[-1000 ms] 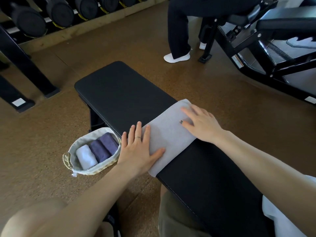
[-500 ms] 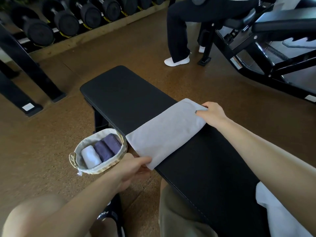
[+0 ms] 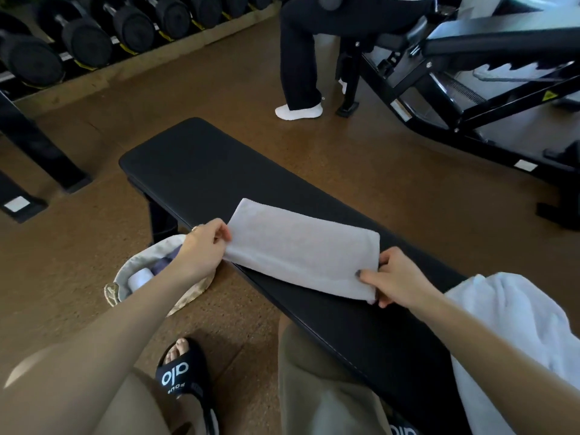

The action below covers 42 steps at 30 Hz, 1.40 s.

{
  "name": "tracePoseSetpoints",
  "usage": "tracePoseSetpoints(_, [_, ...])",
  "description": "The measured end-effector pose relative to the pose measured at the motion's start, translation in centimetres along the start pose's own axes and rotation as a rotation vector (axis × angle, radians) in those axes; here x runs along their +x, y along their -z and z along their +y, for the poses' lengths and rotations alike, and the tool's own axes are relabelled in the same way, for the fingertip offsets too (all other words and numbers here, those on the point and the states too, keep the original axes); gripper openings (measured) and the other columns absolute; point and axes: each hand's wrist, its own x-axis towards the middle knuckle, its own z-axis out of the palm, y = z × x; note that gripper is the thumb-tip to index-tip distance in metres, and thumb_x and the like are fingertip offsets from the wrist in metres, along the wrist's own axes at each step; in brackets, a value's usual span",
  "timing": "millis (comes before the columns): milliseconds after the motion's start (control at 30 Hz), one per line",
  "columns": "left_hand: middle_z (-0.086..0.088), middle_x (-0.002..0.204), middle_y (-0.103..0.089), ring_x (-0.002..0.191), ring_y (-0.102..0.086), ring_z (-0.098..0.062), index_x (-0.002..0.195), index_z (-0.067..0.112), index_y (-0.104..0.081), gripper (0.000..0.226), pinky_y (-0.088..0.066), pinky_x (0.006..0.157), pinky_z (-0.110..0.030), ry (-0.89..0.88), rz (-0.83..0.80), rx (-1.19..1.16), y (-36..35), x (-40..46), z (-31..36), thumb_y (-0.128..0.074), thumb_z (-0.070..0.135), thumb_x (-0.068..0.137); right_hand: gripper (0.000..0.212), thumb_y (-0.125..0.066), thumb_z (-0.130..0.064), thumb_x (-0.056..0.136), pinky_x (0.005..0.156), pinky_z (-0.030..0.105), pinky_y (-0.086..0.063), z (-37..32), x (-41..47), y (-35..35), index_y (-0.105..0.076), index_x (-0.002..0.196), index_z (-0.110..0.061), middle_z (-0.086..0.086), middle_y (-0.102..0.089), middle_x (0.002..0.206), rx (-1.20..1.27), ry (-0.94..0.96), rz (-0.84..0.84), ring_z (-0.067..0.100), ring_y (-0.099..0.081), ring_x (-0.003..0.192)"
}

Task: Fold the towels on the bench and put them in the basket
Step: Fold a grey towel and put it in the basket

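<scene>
Grey towel [image 3: 303,249] flat on desk [image 3: 194,164], long axis running L–R btwn hands. L hand [image 3: 204,246] pinches left end, R hand [image 3: 392,277] pinches right end near corner. Basket [image 3: 122,277] on floor, L side, nearer L hand.

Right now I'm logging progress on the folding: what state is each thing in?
Grey towel: folded into a strip, lying across the bench.
Left hand: pinches the towel's left end.
Right hand: grips its right end.
Basket: on the floor, holding rolled towels.
White towel: unfolded, heaped on the bench.
</scene>
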Motion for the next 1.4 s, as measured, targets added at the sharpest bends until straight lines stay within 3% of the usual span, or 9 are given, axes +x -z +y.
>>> tracePoseSetpoints(133, [-0.004,0.107,-0.052,0.098,-0.056,-0.022,0.090,0.024,-0.063,0.028,-0.043,0.080,-0.029,-0.123,-0.028,0.129,-0.4,1.2,-0.1,-0.045,0.003,0.096,0.039,-0.070,-0.028,0.094,0.051,0.032,-0.057,0.9,-2.7,-1.2,-0.039,0.112,-0.013,0.010,-0.075,0.075,-0.013,-0.056,-0.039,0.025,-0.073,0.060])
tracePoseSetpoints(200, [-0.005,0.121,-0.049,0.108,-0.055,-0.029,0.104,0.020,-0.063,0.023,-0.047,0.092,-0.038,-0.138,-0.013,0.286,-0.5,0.9,0.6,-0.044,0.009,0.099,0.042,-0.065,-0.036,0.096,0.057,0.035,-0.058,0.9,-3.5,-1.0,-0.036,0.118,-0.014,0.007,-0.072,0.086,-0.279,0.005,0.074,0.023,-0.072,0.068])
tracePoseSetpoints(300, [-0.014,0.154,-0.035,0.139,-0.037,-0.035,0.144,0.014,-0.044,0.042,-0.031,0.115,-0.047,-0.215,0.069,0.521,-1.6,-1.2,4.0,-0.036,0.026,0.105,0.049,-0.060,-0.037,0.098,0.086,0.038,-0.054,-0.2,-3.8,-2.0,-0.040,0.137,-0.015,0.005,-0.059,0.122,-0.689,0.373,0.442,0.023,-0.062,0.105])
tracePoseSetpoints(400, [-0.007,0.170,-0.011,0.156,-0.009,-0.027,0.161,0.023,-0.018,0.063,-0.009,0.126,-0.047,-0.388,-0.064,0.551,-5.0,-4.1,8.0,-0.012,0.047,0.103,0.047,-0.044,-0.035,0.102,0.105,0.043,-0.044,-2.7,-2.0,-5.5,-0.043,0.146,-0.018,0.008,-0.052,0.141,-0.694,0.744,0.459,0.027,-0.051,0.128])
tracePoseSetpoints(533, [0.002,0.172,0.003,0.158,0.004,-0.021,0.163,0.029,0.000,0.078,-0.003,0.127,-0.044,-0.386,-0.168,0.590,-7.9,-4.4,5.8,0.016,0.053,0.090,0.063,-0.016,-0.043,0.104,0.121,0.052,-0.028,-2.0,1.3,-8.2,-0.037,0.156,-0.014,0.010,-0.038,0.161,-0.840,0.693,0.288,0.029,-0.032,0.150])
tracePoseSetpoints(733, [0.008,0.170,0.010,0.157,0.006,-0.015,0.163,0.031,0.005,0.060,-0.002,0.128,-0.037,-0.231,-0.085,0.487,-4.5,-1.7,-0.4,-0.008,0.046,0.106,0.063,-0.015,-0.047,0.105,0.125,0.049,-0.021,1.6,1.5,-6.4,-0.033,0.159,-0.020,0.005,-0.027,0.166,-0.899,0.608,0.314,0.030,-0.025,0.153])
tracePoseSetpoints(933, [-0.016,0.160,-0.024,0.145,-0.026,-0.038,0.158,0.010,-0.017,0.065,-0.030,0.116,-0.048,0.083,0.098,0.307,-3.1,-1.6,0.7,-0.038,0.037,0.103,0.056,-0.034,-0.049,0.100,0.117,0.050,-0.029,-0.3,1.2,-6.0,-0.044,0.148,-0.022,0.008,-0.041,0.156,-0.815,0.583,0.334,0.032,-0.042,0.141])
tracePoseSetpoints(1133, [-0.011,0.127,-0.049,0.115,-0.055,-0.032,0.133,0.007,-0.027,0.070,-0.046,0.085,-0.041,0.445,0.052,-0.378,-3.5,-2.5,1.6,-0.073,0.035,0.088,0.055,-0.053,-0.050,0.096,0.098,0.043,-0.043,-3.2,2.1,-4.3,-0.045,0.144,-0.024,0.004,-0.052,0.134,-0.700,0.449,0.319,0.027,-0.051,0.122])
tracePoseSetpoints(1400, [-0.012,0.107,-0.060,0.093,-0.067,-0.032,0.112,0.015,-0.033,0.066,-0.061,0.077,-0.052,0.387,-0.018,-0.200,-2.5,-1.6,1.2,-0.067,0.052,0.071,0.041,-0.062,-0.047,0.091,0.066,0.034,-0.046,-3.8,3.0,-1.6,-0.045,0.119,-0.020,-0.002,-0.059,0.099,-0.514,0.248,0.118,0.016,-0.059,0.086])
